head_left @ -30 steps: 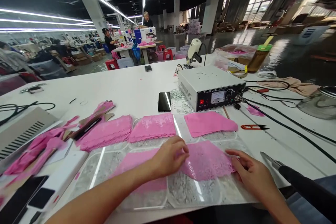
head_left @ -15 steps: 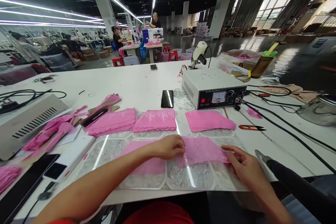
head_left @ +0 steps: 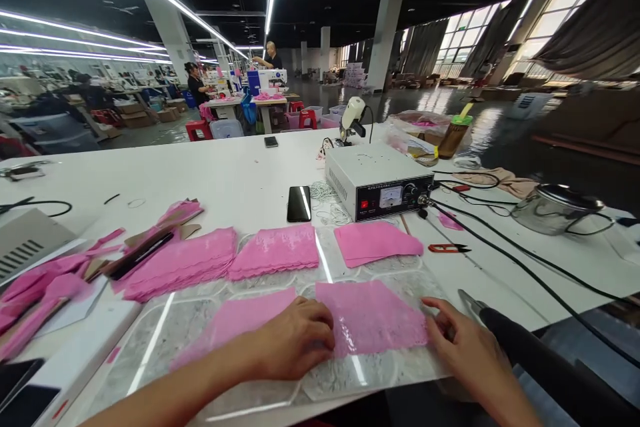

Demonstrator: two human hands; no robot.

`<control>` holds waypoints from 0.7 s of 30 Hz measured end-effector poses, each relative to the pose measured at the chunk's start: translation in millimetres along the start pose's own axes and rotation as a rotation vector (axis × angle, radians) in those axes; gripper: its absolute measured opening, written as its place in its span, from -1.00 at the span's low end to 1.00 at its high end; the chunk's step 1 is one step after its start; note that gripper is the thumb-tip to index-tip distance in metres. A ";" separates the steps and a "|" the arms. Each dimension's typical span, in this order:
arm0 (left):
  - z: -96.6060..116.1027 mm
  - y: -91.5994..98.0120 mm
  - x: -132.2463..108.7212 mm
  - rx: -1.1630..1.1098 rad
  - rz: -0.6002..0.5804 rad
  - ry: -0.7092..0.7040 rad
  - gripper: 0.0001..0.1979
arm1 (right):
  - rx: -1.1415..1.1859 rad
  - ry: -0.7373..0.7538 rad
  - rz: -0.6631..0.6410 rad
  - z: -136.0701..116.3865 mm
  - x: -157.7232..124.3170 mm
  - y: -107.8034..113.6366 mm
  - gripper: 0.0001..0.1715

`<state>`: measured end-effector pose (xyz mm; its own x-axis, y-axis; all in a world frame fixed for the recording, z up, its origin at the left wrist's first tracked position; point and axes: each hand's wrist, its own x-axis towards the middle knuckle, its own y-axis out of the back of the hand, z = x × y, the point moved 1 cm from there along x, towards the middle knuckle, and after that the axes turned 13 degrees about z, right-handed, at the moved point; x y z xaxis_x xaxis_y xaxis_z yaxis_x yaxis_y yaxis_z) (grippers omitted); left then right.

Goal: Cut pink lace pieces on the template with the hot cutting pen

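A thin pink lace piece (head_left: 375, 320) lies flat on the marbled mat (head_left: 320, 383) between my hands. My left hand (head_left: 299, 337), fingers curled, rests at its left edge, over the right part of another pink piece (head_left: 240, 320); what its fingertips hold, if anything, is hidden. At the lace piece's right corner is my right hand (head_left: 457, 337), thumb and forefinger apart. Behind them lie a scalloped lace stack (head_left: 187, 260), a second lace stack (head_left: 277, 250) and some plain pink pieces (head_left: 375, 241).
A grey control box (head_left: 380, 177) with cables stands behind the mat, beside a black phone (head_left: 299, 204). Red snips (head_left: 449, 248) and a black-handled tool (head_left: 525, 340) lie right. Pink scraps (head_left: 60, 277) lie left. A glass pot (head_left: 555, 210) stands far right. People work in the background.
The view has shifted, with the table things now further left. My left hand has moved down from the lace piece's upper left corner. My right hand stays by its right corner.
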<state>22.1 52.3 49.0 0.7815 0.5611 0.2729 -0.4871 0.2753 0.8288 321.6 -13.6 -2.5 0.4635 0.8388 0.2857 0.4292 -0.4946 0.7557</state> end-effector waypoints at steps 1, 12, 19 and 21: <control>-3.6 1.9 7.4 0.008 0.000 0.009 -0.84 | 0.008 0.013 0.030 -3.4 2.8 -0.7 -0.54; -65.6 -2.6 144.4 0.177 0.004 0.144 -0.73 | 0.065 0.244 -0.040 -60.3 87.0 -23.9 -0.74; -35.6 -8.8 107.5 0.115 -0.102 -0.044 -0.91 | 0.032 0.220 -0.146 -25.1 59.9 -13.6 -0.73; -26.7 -11.3 84.8 0.112 -0.137 -0.107 -0.89 | 0.073 0.224 -0.189 -30.5 60.1 -20.4 -0.72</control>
<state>83.4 117.6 49.7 0.8771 0.4370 0.1993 -0.3317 0.2512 0.9093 317.0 53.9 17.3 0.1907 0.9428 0.2733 0.5499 -0.3332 0.7659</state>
